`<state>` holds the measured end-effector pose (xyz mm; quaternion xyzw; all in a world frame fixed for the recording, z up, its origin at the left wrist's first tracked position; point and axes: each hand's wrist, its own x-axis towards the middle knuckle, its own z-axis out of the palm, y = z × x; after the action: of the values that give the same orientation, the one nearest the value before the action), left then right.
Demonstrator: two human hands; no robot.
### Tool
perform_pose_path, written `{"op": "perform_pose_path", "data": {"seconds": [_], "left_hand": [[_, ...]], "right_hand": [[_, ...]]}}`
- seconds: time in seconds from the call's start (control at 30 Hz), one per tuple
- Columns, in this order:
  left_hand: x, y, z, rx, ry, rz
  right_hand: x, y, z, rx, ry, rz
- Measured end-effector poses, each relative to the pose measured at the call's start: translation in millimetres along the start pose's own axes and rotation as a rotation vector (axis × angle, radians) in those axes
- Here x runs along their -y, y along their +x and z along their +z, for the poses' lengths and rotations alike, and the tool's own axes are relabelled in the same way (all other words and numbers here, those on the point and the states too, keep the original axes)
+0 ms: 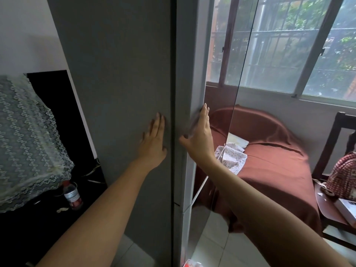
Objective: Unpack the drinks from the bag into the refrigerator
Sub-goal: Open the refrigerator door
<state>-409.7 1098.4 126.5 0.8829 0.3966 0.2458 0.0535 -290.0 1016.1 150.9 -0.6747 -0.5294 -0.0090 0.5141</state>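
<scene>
1. You have two hands up against one tall grey refrigerator [123,74]. Your left hand [154,140] lies flat on its grey side panel, fingers spread straight and gripping nothing.
2. Your right hand [200,135] rests on the fridge's glossy door [221,93] at its edge, fingers extended and together, thumb out toward the dark seam; it holds nothing.
3. The door sits nearly flush with the body and reflects the room.
4. One drink shows: a plastic bottle [72,195] with a red cap and red label, standing on the dark surface at lower left, well apart from both hands.
5. One lace cloth [28,135] drapes over something just above that bottle.
6. To the right, one bed [273,162] under a rust-brown cover, with one patterned white cloth [231,157] on it.
7. One dark wooden chair [331,218] at far right carries a red checked bag [342,178].
8. One barred window [289,45] stands above the bed.
</scene>
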Motion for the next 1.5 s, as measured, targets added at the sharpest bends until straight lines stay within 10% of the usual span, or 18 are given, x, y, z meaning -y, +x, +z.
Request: {"op": "perform_pose_path", "data": {"seconds": [0.3,0.57,1.5], "left_hand": [[1.5,-0.5,-2.6,-0.01,0.049,-0.01],[-54.6,-4.1,17.8,-0.348,-0.202,0.177],[-221.7,59.5,55.9,-0.261,-0.339,0.509]], "right_hand": [[-14.6,-8.1,-14.8,-0.063,0.018,0.004],[-48.7,-36.1,-79.9,-0.148,0.054,0.029],[-151.1,-69.8,-240.7,-0.606,-0.332,0.198]]}}
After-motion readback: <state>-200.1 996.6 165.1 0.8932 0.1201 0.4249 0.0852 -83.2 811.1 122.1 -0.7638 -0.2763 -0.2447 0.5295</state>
